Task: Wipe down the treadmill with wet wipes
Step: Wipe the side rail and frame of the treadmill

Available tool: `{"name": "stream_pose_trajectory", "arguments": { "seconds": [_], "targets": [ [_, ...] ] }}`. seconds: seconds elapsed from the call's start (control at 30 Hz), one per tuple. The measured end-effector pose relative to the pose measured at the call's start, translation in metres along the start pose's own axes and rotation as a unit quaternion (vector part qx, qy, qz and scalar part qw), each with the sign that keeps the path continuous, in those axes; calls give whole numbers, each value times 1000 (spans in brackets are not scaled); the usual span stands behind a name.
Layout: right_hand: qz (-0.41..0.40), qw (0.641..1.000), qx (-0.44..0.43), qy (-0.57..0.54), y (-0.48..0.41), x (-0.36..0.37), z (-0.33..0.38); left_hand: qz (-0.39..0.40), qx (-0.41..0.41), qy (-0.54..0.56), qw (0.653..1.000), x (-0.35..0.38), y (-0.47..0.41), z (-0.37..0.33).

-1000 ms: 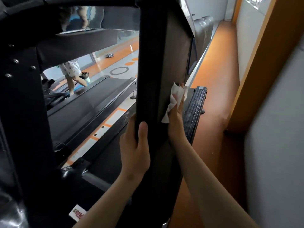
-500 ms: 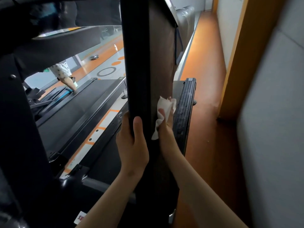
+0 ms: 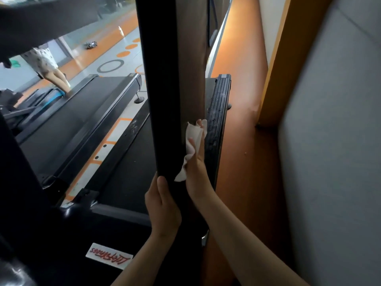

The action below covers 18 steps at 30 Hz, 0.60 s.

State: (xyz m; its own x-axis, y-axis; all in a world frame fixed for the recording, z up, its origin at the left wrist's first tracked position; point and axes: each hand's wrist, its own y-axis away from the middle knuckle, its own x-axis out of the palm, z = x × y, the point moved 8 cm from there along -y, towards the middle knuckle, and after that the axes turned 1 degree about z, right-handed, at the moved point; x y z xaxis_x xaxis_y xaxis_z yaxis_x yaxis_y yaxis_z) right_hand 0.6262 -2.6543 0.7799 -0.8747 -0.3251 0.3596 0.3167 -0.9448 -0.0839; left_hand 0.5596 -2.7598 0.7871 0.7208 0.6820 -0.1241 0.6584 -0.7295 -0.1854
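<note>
One legible item: white label (image 3: 109,256) on the black base of the treadmill (image 3: 61,230). Red script, seen upside down, reads approx. "LifeFitness". No other text or numbers readable.

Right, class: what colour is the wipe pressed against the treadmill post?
The wipe is white, seen best in the head view.

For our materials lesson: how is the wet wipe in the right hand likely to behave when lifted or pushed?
Probably floppy: the wet wipe creases and its lower corner droops beside the right hand. Likely light, being thin. Pushed along the upright post, it would probably bunch unless pressed flat.
</note>
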Motion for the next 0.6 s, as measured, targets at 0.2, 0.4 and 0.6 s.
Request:
{"name": "stream_pose_trajectory", "arguments": {
  "seconds": [0.2, 0.4, 0.6],
  "targets": [
    [3, 1000, 12, 21, -35, -12, 2, 5, 27, -16, 1000, 2, 2, -11],
    [-26, 996, 37, 71, -64, -27, -4, 1, 49, -28, 998, 3, 3, -15],
    [-16, 996, 48, 70, -56, -31, -5, 0, 41, -27, 999, 3, 3, -10]
  ]
}}
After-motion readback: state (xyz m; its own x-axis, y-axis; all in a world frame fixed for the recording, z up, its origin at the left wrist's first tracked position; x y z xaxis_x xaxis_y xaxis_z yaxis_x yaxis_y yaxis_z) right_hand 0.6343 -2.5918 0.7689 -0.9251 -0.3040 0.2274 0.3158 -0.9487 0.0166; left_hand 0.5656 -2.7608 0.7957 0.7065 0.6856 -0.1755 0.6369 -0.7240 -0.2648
